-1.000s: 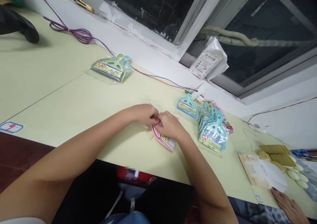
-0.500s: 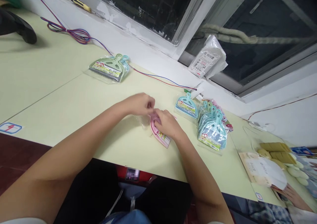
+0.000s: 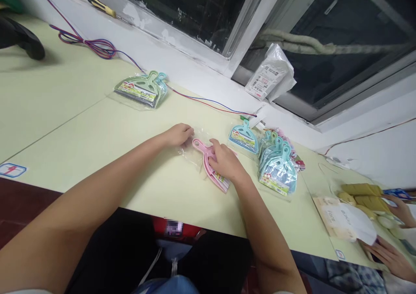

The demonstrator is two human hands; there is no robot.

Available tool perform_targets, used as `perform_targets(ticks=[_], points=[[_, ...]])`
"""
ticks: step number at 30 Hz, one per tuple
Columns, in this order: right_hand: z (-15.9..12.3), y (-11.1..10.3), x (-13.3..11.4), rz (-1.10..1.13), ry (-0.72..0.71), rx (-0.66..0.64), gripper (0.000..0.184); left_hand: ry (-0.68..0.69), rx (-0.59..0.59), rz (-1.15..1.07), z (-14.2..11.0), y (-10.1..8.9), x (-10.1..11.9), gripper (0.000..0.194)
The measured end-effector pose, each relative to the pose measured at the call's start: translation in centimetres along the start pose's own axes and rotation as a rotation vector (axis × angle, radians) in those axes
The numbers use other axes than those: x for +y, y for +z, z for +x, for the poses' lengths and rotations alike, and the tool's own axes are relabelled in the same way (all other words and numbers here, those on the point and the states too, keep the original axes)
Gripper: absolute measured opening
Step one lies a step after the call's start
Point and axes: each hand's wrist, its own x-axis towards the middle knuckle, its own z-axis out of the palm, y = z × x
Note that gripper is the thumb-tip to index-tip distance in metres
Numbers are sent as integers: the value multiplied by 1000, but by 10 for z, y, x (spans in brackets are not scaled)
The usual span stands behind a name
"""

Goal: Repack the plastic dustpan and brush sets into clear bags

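Observation:
My right hand [image 3: 225, 159] grips a pink hand brush and dustpan set [image 3: 201, 146], its handle pointing up and left and a printed label partly showing below my fingers. Around the handle spreads a clear plastic bag [image 3: 192, 155]. At the left side of that bag, my left hand [image 3: 180, 135] has its fingers closed on the plastic. Just right of my right hand lies a bagged blue dustpan set [image 3: 243, 138], and past it a row of bagged blue and green sets [image 3: 278, 172].
Bagged green and blue sets [image 3: 139, 89] lie at the back left, near a coiled cable [image 3: 99, 47]. A screwdriver [image 3: 102, 7] and a white package [image 3: 268, 75] rest on the sill. Another person's hands [image 3: 385, 255] are at the far right, beside packaging [image 3: 344, 220].
My left hand has drawn slightly left, away from the pink handle, and the bag shows more widely spread. The pink set has shifted slightly right. Another hand has appeared at the far right.

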Motion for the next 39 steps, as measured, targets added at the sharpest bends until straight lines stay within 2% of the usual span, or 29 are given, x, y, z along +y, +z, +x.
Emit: perform_targets(ticks=[3,9,11,14,16,20,22,25,30,36,39], points=[[-1,0,1,-7,10,10,72,60,-30,-43,1,8,-2,29],[0,3,-1,50,29,18,69,117,-29,54,-3,9,1,36],[1,6,-2,62,46,31,70,126,71,174,-4,6,4,36],[2,10,-1,73,46,44,68,166,322,350,-5,-2,7,32],[3,11,1,72,35,46,60,169,371,369,-5,-8,8,30],[4,14,4,70,8,56,46,121,237,318,-5,-16,8,23],[5,15,5,76,0,68,44,114,226,304,-5,-17,7,19],[5,17,5,108,18,88,47,76,203,215,-5,-20,6,22],[6,20,6,179,56,131,54,-71,26,-54,-3,-32,0,25],[7,23,9,197,4,155,48,-144,-81,-75,-1,-44,-11,34],[7,24,10,206,-5,162,48,-126,-115,-207,-1,-43,-12,43]])
